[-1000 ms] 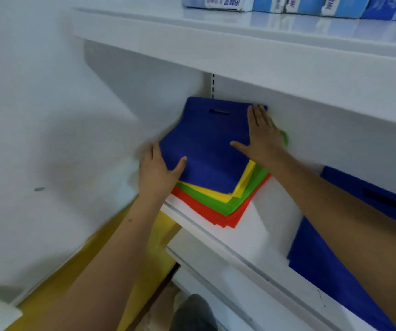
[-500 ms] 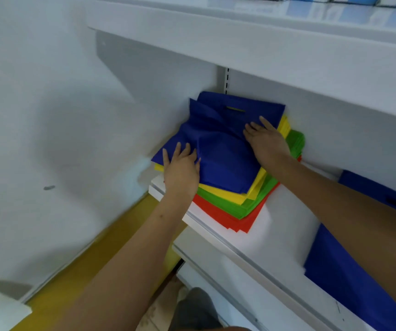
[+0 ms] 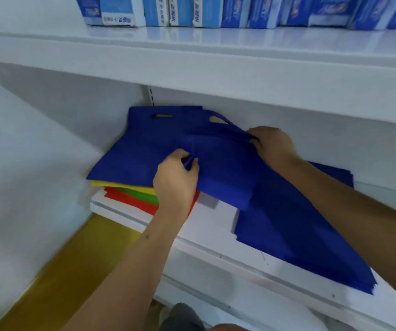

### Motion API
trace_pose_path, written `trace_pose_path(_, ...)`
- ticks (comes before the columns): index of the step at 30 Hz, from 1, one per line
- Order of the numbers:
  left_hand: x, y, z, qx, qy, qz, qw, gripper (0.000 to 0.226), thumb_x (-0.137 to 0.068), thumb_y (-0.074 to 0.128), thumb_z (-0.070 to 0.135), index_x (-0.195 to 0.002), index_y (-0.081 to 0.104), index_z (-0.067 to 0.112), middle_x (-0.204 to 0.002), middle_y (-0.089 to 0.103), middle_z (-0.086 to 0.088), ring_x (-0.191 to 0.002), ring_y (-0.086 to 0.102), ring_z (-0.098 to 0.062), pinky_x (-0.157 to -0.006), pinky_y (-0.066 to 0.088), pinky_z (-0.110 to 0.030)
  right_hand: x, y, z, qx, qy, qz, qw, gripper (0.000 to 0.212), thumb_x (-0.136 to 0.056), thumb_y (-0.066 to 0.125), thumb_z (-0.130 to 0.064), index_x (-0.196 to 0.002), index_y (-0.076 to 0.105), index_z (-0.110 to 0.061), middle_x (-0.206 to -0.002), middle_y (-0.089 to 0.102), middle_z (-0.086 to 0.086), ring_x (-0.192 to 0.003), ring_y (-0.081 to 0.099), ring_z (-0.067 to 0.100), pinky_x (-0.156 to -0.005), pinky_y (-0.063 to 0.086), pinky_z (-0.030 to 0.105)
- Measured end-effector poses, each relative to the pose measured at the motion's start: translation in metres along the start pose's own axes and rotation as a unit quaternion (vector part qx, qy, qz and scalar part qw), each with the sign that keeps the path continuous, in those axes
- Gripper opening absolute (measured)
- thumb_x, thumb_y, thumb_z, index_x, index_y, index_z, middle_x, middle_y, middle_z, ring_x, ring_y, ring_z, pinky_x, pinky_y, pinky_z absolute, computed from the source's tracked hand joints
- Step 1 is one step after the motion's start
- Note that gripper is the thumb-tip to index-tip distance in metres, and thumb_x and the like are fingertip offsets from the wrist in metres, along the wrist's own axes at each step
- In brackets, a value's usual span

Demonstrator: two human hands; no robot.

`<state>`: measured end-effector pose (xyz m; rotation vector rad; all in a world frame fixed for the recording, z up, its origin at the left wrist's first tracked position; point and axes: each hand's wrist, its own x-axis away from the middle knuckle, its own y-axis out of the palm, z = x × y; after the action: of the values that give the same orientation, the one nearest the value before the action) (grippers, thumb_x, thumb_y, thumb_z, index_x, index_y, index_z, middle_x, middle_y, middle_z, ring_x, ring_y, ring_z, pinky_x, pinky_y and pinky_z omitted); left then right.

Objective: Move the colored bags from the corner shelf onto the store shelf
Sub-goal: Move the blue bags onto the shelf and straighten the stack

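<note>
On the shelf (image 3: 206,225), both hands on blue bag (image 3: 221,168)

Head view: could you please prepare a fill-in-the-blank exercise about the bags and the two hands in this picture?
1. Both the left hand and the right hand grip a bag of ____ colour.
2. Directly under the blue bags in the corner pile lies a ____ bag.
3. The lowest colour showing in that pile is ____.
4. The boxes stand on the shelf ____ the bags.

Missing words: blue; yellow; red; above
</note>
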<state>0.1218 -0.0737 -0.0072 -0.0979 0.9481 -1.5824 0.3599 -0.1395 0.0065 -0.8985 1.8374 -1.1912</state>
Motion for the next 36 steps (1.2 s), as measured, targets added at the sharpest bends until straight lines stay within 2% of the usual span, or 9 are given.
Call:
trace_pose_path(6, 0.052, 0.040, 0.052, -0.006, 0.113, -0.052, 0.992, 0.019, -0.086, 0.070, 0.033, -0.093, 0.067, 0.015, -0.082, 0.068, -0.005, -0.073, 0.064, -0.027, -0.056, 0.037, -0.029, 0.076, -0.031, 0.094, -0.007, 0.027, 0.040, 0.999, 0.033, -0.098, 0.051, -0.018, -0.131, 0.058, -0.014, -0.129, 0.059, 0.007, -0.115, 0.057, 0.026, -0.101, 0.045, 0.039)
trace_pose_path(8, 0.071, 0.054, 0.059, -0.006, 0.142, -0.134, 0.981, 0.038, -0.085, 0.070, 0.043, -0.113, 0.062, 0.018, -0.107, 0.066, -0.005, -0.096, 0.063, -0.026, -0.070, 0.049, -0.036, 0.100, -0.030, 0.127, -0.001, 0.052, 0.025, 0.998, 0.038, -0.097, 0.056, -0.021, -0.134, 0.055, -0.013, -0.136, 0.055, 0.006, -0.120, 0.054, 0.025, -0.106, 0.041, 0.035)
trace_pose_path(11, 0.091, 0.070, 0.059, -0.048, 0.107, -0.371, 0.921, 0.101, -0.078, 0.063, 0.072, -0.156, 0.013, 0.033, -0.160, 0.020, -0.010, -0.144, 0.026, -0.033, -0.114, 0.032, -0.054, 0.127, -0.020, 0.164, -0.004, 0.097, -0.034, 0.995, 0.046, -0.095, 0.060, -0.023, -0.138, 0.051, -0.012, -0.146, 0.046, 0.008, -0.132, 0.045, 0.023, -0.113, 0.028, 0.027)
trace_pose_path(13, 0.099, 0.075, 0.056, -0.114, 0.122, -0.456, 0.874, 0.117, -0.071, 0.059, 0.083, -0.155, -0.012, 0.042, -0.165, -0.010, -0.008, -0.151, 0.000, -0.035, -0.120, 0.012, -0.060, 0.138, -0.011, 0.178, -0.011, 0.115, -0.061, 0.991, 0.050, -0.094, 0.062, -0.022, -0.140, 0.049, -0.010, -0.151, 0.039, 0.011, -0.138, 0.038, 0.023, -0.115, 0.021, 0.025)
trace_pose_path(16, 0.104, 0.077, 0.052, -0.134, 0.145, -0.506, 0.839, 0.124, -0.066, 0.064, 0.083, -0.152, -0.017, 0.046, -0.163, -0.023, -0.003, -0.152, -0.010, -0.033, -0.121, 0.012, -0.058, 0.142, -0.002, 0.184, -0.022, 0.136, -0.050, 0.989, 0.053, -0.095, 0.060, -0.023, -0.143, 0.045, -0.008, -0.155, 0.031, 0.010, -0.142, 0.030, 0.022, -0.116, 0.017, 0.025)
trace_pose_path(24, 0.103, 0.075, 0.051, -0.116, 0.130, -0.518, 0.838, 0.127, -0.069, 0.083, 0.056, -0.156, -0.008, 0.041, -0.163, -0.021, -0.003, -0.152, -0.006, -0.028, -0.121, 0.022, -0.046, 0.132, 0.011, 0.174, -0.016, 0.250, -0.074, 0.965, 0.075, -0.095, 0.055, -0.037, -0.154, 0.017, -0.012, -0.161, 0.007, 0.015, -0.139, 0.033, 0.034, -0.112, 0.035, 0.040)
trace_pose_path(30, 0.105, 0.075, 0.047, -0.083, 0.132, -0.512, 0.845, 0.123, -0.072, 0.083, 0.052, -0.156, -0.005, 0.040, -0.164, -0.019, -0.002, -0.153, -0.002, -0.023, -0.120, 0.021, -0.041, 0.123, 0.011, 0.163, -0.018, 0.298, -0.078, 0.951, 0.069, -0.093, 0.056, -0.036, -0.149, 0.025, -0.011, -0.157, 0.015, 0.019, -0.125, 0.046, 0.039, -0.097, 0.045, 0.041)
trace_pose_path(33, 0.101, 0.068, 0.043, -0.085, 0.153, -0.514, 0.840, 0.125, -0.070, 0.079, 0.062, -0.155, -0.010, 0.043, -0.163, -0.024, 0.002, -0.153, -0.010, -0.021, -0.122, 0.019, -0.044, 0.116, 0.011, 0.146, 0.038, 0.307, -0.069, 0.948, 0.069, -0.095, 0.052, -0.043, -0.150, 0.022, -0.013, -0.160, 0.005, 0.017, -0.140, 0.024, 0.041, -0.107, 0.035, 0.048)
trace_pose_path(36, 0.087, 0.053, 0.041, -0.043, 0.153, -0.451, 0.878, 0.111, -0.077, 0.071, 0.065, -0.157, -0.001, 0.040, -0.165, -0.013, 0.006, -0.153, -0.001, -0.017, -0.119, 0.027, -0.040, 0.099, 0.010, 0.116, 0.042, 0.235, -0.022, 0.971, 0.071, -0.097, 0.048, -0.045, -0.152, 0.017, -0.011, -0.161, 0.002, 0.014, -0.147, 0.010, 0.034, -0.113, 0.031, 0.048)
